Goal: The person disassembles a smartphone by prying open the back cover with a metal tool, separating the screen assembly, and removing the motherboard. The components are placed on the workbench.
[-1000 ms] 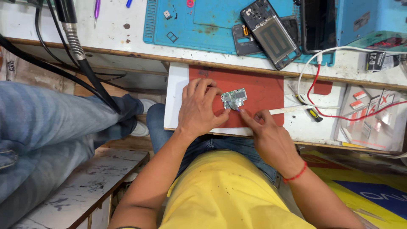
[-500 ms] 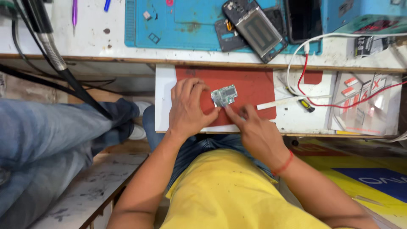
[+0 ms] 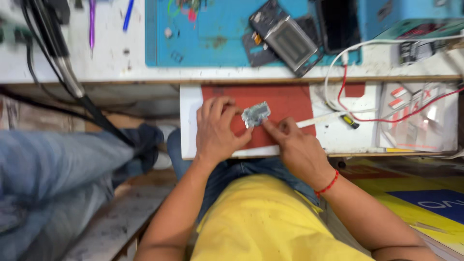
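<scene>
Two hands' fingers, left [image 3: 218, 126] and right [image 3: 294, 145], pinching a silvery part [image 3: 255, 114] over a red mat [image 3: 285, 104] below a cluttered white bench [image 3: 121, 58].

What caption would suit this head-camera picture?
Left hand and right hand hold a small silvery part on a red mat.

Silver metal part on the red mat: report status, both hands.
Left hand pinning silver metal part on red mat. Right hand fingertips at its lower edge. Nothing in the way.
</scene>
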